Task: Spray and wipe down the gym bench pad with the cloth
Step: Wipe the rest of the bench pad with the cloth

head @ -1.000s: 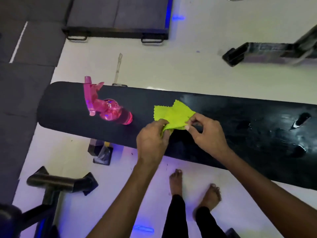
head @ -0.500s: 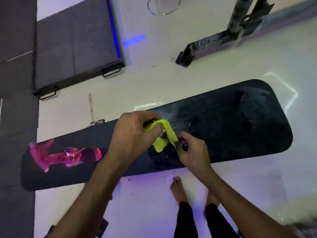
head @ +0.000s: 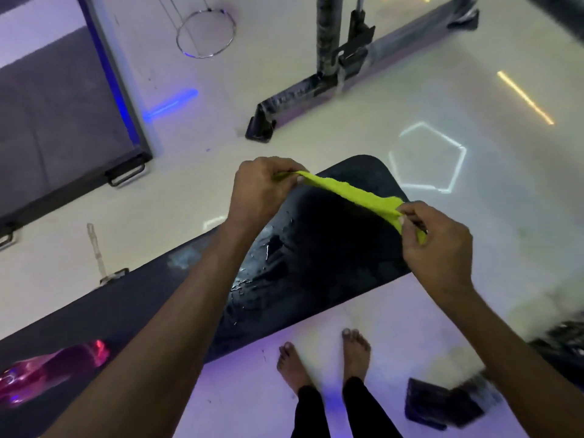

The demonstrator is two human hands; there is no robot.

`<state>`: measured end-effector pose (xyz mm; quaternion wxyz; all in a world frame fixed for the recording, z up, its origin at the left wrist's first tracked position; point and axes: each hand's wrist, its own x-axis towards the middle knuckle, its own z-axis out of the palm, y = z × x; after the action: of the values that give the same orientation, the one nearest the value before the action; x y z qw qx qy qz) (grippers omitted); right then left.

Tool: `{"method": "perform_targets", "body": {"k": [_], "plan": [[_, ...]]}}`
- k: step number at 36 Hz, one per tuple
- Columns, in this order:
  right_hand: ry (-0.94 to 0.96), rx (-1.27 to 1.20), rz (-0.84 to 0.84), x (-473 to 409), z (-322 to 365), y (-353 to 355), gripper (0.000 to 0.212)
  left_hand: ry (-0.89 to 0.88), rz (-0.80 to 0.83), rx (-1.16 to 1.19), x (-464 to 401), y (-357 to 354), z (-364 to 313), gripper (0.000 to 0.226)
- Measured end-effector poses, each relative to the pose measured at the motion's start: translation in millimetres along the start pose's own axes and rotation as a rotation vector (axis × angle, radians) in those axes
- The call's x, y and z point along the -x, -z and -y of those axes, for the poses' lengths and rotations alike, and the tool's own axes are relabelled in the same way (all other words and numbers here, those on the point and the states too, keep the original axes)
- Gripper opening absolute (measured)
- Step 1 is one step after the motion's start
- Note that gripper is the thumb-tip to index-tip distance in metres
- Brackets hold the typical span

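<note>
A lime-green cloth (head: 354, 194) is stretched in the air between my two hands, above the right end of the black bench pad (head: 331, 254). My left hand (head: 262, 188) grips its far-left corner and my right hand (head: 433, 245) pinches its other end. Shiny wet droplets lie on the pad below my hands. A pink spray bottle (head: 47, 371) lies on its side on the pad at the lower left, blurred.
A black machine frame (head: 319, 86) stands on the pale floor beyond the bench. A dark platform with handles (head: 63, 134) lies at the left. My bare feet (head: 322, 355) stand in front of the bench, and dark equipment (head: 448, 403) sits at the lower right.
The cloth went from lying bunched on the pad to being lifted and pulled out long between both hands. My view swung right toward the pad's end, so the bottle slid to the lower left.
</note>
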<state>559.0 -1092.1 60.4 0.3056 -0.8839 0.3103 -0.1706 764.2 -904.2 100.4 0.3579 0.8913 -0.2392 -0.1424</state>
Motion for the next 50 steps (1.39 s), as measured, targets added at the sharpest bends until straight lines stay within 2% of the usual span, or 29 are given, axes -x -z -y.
{"method": "perform_targets", "body": {"k": [3,7,9,12,15,17,19,23,26,30,34,36,39,42,46,50], "plan": [[0.004,0.038,-0.003,10.8,-13.0,-5.5,0.021,0.001,-0.017,-0.038,-9.1,-35.0,17.9,0.022],[-0.097,0.147,0.309,32.7,-35.6,-35.4,0.025,0.086,0.121,-0.272,-3.5,-80.7,62.1,0.042],[-0.101,0.202,0.397,40.1,-44.6,-48.6,0.031,0.109,0.177,-0.436,7.3,-98.7,85.5,0.053],[-0.017,0.243,0.334,41.7,-51.5,-68.5,0.028,0.165,0.21,-0.583,23.4,-117.9,112.9,0.069],[0.114,0.25,0.224,23.0,-48.3,-79.9,0.033,0.088,0.137,-0.654,35.9,-123.6,121.5,0.069],[0.204,0.303,0.283,6.4,-45.2,-89.2,0.041,0.042,0.099,-0.668,43.5,-124.0,122.5,0.066],[0.266,0.401,0.422,-24.5,-71.0,-144.9,0.053,0.077,0.091,-0.654,32.2,-157.2,160.6,0.065],[0.378,0.513,0.533,-52.2,-79.8,-160.4,0.075,0.038,0.022,-0.673,41.9,-157.3,162.5,0.067],[0.376,0.511,0.452,-43.6,-101.2,-151.0,0.074,0.019,-0.015,-0.691,47.0,-158.6,162.5,0.068],[0.133,0.515,0.263,-1.6,-121.9,-137.6,0.073,0.04,-0.037,-0.694,46.3,-163.0,165.6,0.07],[-0.031,0.592,0.208,17.4,-99.1,-152.4,0.076,0.049,-0.04,-0.709,45.7,-162.7,164.7,0.071],[-0.004,0.606,0.246,3.9,-89.2,-163.2,0.078,0.051,-0.035,-0.714,45.9,-163.3,164.8,0.071],[0.152,0.614,0.309,-26.6,-87.6,-173.6,0.081,0.046,-0.04,-0.714,45.7,-163.5,165.8,0.071],[0.231,0.571,0.309,-66.6,-88.3,-178.7,0.083,0.045,-0.046,-0.709,45.8,-164.7,166.6,0.071],[0.215,0.534,0.318,-104.1,-90.1,-175.5,0.081,0.046,-0.053,-0.71,45.9,-165.1,167.0,0.07],[0.106,0.562,0.248,-75.4,-93.8,-165.2,0.079,0.054,-0.044,-0.716,46.6,-164.3,165.6,0.07]]}}
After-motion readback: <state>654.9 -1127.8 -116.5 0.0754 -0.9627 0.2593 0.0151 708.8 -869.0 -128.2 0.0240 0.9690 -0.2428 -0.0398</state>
